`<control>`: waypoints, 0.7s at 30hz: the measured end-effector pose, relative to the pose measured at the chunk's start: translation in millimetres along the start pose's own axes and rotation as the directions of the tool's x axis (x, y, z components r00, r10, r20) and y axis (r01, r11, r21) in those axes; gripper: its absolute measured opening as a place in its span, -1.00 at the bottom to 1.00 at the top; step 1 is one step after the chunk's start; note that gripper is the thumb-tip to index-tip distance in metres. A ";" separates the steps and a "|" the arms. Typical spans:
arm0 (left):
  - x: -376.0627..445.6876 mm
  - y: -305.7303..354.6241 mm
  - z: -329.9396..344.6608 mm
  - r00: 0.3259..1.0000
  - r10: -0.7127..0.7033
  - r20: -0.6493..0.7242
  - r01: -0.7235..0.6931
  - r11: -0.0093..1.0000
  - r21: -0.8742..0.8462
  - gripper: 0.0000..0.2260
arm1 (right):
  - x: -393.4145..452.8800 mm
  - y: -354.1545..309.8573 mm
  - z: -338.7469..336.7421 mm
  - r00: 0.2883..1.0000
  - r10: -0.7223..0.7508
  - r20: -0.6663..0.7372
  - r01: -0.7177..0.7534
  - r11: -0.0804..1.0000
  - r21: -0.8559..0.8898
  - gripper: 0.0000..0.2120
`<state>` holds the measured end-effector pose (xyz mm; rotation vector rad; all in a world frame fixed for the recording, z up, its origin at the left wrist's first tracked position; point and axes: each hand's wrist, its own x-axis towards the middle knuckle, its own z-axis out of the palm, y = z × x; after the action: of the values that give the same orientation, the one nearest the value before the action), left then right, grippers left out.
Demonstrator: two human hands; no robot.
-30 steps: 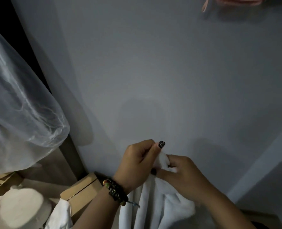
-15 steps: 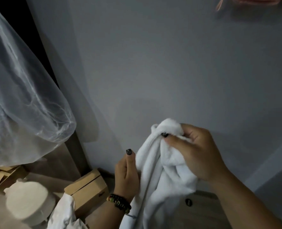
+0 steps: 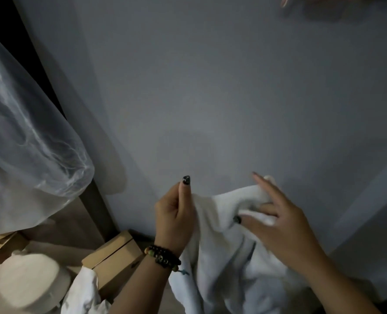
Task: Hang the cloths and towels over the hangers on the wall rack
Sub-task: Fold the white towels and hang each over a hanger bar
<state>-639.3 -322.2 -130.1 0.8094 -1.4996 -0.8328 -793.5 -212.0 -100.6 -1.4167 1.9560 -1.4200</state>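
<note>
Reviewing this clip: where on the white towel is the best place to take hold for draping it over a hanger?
Probably along the top edge, pinched from above at two spread points. The towel hangs bunched; the left hand already pinches one upper end and the right hand holds the other, so the edge between them sags only slightly.

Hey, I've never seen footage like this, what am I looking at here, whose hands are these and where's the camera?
There is no machine. A person wears a camera on the head, looking down at their own hands in front of a grey wall. The left hand, with a beaded bracelet, pinches the edge of a white towel. The right hand spreads its fingers on the towel's upper edge; its grip is blurred. Below left sit a cardboard box, a round white object and another white cloth.
</note>
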 end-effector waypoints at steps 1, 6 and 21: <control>1.2 4.3 1.6 0.999 0.032 0.034 -0.032 0.999 0.003 -0.63 | -1.8 -2.0 5.6 0.995 -0.027 0.100 0.032 0.998 -0.053 -0.24; 1.7 21.5 6.3 0.989 0.095 0.117 -0.089 0.994 -0.056 -0.56 | -1.4 -12.5 33.6 0.897 -0.001 0.442 0.000 1.000 0.003 -0.28; -9.0 -9.7 -31.5 0.997 0.035 -0.069 -0.042 0.995 -0.094 -0.46 | 12.3 -40.9 65.6 0.968 -0.148 0.201 0.107 0.974 0.201 -0.66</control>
<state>-606.9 -321.1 -140.9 0.7288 -1.4012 -0.8339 -730.0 -256.8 -91.4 -1.5595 1.5791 -1.3992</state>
